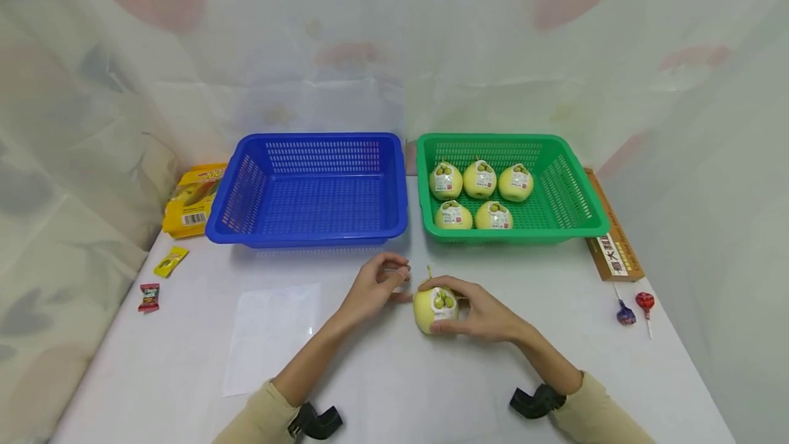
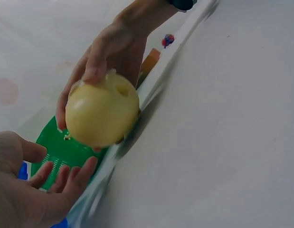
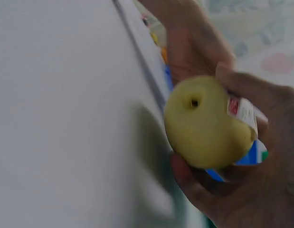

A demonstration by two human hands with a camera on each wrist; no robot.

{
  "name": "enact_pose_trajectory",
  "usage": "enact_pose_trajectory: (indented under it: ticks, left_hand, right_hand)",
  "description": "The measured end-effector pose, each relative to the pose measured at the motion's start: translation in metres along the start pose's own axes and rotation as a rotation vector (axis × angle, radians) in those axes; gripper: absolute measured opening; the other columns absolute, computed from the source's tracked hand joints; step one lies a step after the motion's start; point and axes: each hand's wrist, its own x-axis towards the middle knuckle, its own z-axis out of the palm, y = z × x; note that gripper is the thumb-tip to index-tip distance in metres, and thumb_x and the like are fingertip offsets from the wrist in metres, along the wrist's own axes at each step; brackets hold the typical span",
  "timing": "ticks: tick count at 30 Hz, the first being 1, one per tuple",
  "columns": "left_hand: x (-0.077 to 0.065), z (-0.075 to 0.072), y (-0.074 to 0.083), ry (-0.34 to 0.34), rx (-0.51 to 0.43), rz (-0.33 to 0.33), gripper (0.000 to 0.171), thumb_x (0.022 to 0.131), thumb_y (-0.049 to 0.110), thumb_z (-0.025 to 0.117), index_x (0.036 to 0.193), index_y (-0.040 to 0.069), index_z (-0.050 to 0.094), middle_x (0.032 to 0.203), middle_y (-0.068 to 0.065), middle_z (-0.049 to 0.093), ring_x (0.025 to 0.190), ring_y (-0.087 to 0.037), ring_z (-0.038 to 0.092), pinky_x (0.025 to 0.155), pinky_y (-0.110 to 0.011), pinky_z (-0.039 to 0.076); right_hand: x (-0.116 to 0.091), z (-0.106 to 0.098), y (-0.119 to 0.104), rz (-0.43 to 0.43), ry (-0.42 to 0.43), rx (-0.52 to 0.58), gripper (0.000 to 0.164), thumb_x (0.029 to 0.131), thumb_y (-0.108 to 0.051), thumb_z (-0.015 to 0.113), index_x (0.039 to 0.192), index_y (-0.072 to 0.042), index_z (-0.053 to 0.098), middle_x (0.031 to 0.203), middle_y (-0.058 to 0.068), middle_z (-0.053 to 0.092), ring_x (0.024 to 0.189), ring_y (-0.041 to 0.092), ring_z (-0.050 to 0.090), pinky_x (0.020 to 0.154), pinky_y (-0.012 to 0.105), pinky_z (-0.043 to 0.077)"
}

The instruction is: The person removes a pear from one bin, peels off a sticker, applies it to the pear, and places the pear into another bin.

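Observation:
My right hand (image 1: 483, 310) grips a round yellow pear (image 1: 424, 312) with a printed label, its thumb and fingers on opposite sides. In the right wrist view the pear (image 3: 206, 128) shows its hollow end, with the label at its side. Just to the left of the fruit is my left hand (image 1: 374, 286), fingers loosely bent and holding nothing. In the left wrist view a gap shows between the left hand (image 2: 37, 185) and the pear (image 2: 101, 111). Several similar labelled pears (image 1: 479, 179) lie in the green basket (image 1: 514, 233) behind the right hand.
A blue basket (image 1: 308, 235) stands left of the green one. Yellow packaging (image 1: 188, 214), a yellow packet (image 1: 170, 261) and a red wrapped sweet (image 1: 149, 297) lie at left, near a transparent sheet (image 1: 271, 334). A brown box (image 1: 616, 252) and two lollipops (image 1: 644, 301) lie at right.

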Motion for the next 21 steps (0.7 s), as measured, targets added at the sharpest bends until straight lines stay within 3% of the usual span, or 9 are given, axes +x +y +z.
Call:
enact_pose_trajectory:
  ticks: [6, 8, 11, 14, 15, 18, 21]
  left_hand:
    - [0.010, -0.004, 0.012, -0.066, 0.036, 0.187, 0.042, 0.113, 0.009, 0.055, 0.153, -0.002, 0.052, 0.151, -0.034, 0.057, 0.132, -0.052, 0.062, 0.099, -0.045, 0.069]
    - [0.012, -0.003, 0.017, -0.091, 0.060, 0.226, 0.045, 0.113, 0.012, 0.055, 0.157, 0.001, 0.051, 0.155, -0.032, 0.055, 0.135, -0.055, 0.060, 0.098, -0.045, 0.069]
    - [0.017, -0.001, 0.020, -0.128, 0.088, 0.247, 0.049, 0.114, 0.017, 0.056, 0.161, 0.005, 0.048, 0.163, -0.028, 0.051, 0.140, -0.055, 0.058, 0.100, -0.044, 0.069]
    - [0.020, 0.002, 0.021, -0.169, 0.107, 0.234, 0.053, 0.114, 0.019, 0.056, 0.165, 0.011, 0.045, 0.170, -0.022, 0.045, 0.145, -0.053, 0.055, 0.102, -0.043, 0.068]
    - [0.020, 0.003, 0.022, -0.181, 0.110, 0.227, 0.054, 0.114, 0.019, 0.056, 0.166, 0.013, 0.043, 0.172, -0.019, 0.042, 0.146, -0.052, 0.054, 0.103, -0.044, 0.067]
    - [0.021, 0.005, 0.023, -0.207, 0.117, 0.212, 0.057, 0.114, 0.019, 0.057, 0.168, 0.017, 0.040, 0.177, -0.010, 0.036, 0.150, -0.050, 0.051, 0.105, -0.046, 0.066]
    - [0.021, 0.006, 0.022, -0.209, 0.124, 0.207, 0.059, 0.114, 0.020, 0.057, 0.169, 0.020, 0.039, 0.179, -0.004, 0.032, 0.152, -0.048, 0.050, 0.106, -0.047, 0.066]
  right_hand:
    - [-0.002, -0.087, -0.027, -0.046, -0.014, 0.047, 0.065, 0.095, -0.003, 0.079, 0.154, -0.011, 0.053, 0.155, 0.009, 0.054, 0.120, 0.013, 0.064, 0.087, 0.033, 0.067]
    - [0.000, -0.119, -0.036, -0.068, 0.015, 0.011, 0.061, 0.096, 0.001, 0.075, 0.153, -0.007, 0.052, 0.152, 0.006, 0.053, 0.106, 0.014, 0.068, 0.080, 0.031, 0.067]
    - [0.004, -0.163, -0.040, -0.051, 0.055, -0.090, 0.053, 0.100, 0.001, 0.072, 0.150, -0.007, 0.057, 0.148, -0.004, 0.055, 0.078, 0.012, 0.066, 0.070, 0.024, 0.060]
    - [0.009, -0.199, -0.033, 0.031, 0.069, -0.171, 0.047, 0.103, -0.005, 0.072, 0.149, -0.012, 0.062, 0.144, -0.014, 0.057, 0.064, 0.017, 0.062, 0.072, 0.023, 0.057]
    - [0.011, -0.209, -0.029, 0.071, 0.063, -0.180, 0.047, 0.104, -0.007, 0.071, 0.150, -0.014, 0.062, 0.133, -0.014, 0.064, 0.060, 0.016, 0.057, 0.074, 0.024, 0.059]
    - [0.017, -0.234, -0.014, 0.218, 0.020, -0.146, 0.049, 0.105, -0.013, 0.072, 0.153, -0.016, 0.061, 0.140, -0.007, 0.065, 0.075, 0.013, 0.067, 0.088, 0.030, 0.066]
    - [0.022, -0.251, 0.003, 0.381, -0.075, -0.096, 0.053, 0.106, -0.020, 0.073, 0.156, -0.016, 0.058, 0.154, 0.007, 0.059, 0.103, 0.006, 0.070, 0.094, 0.039, 0.067]
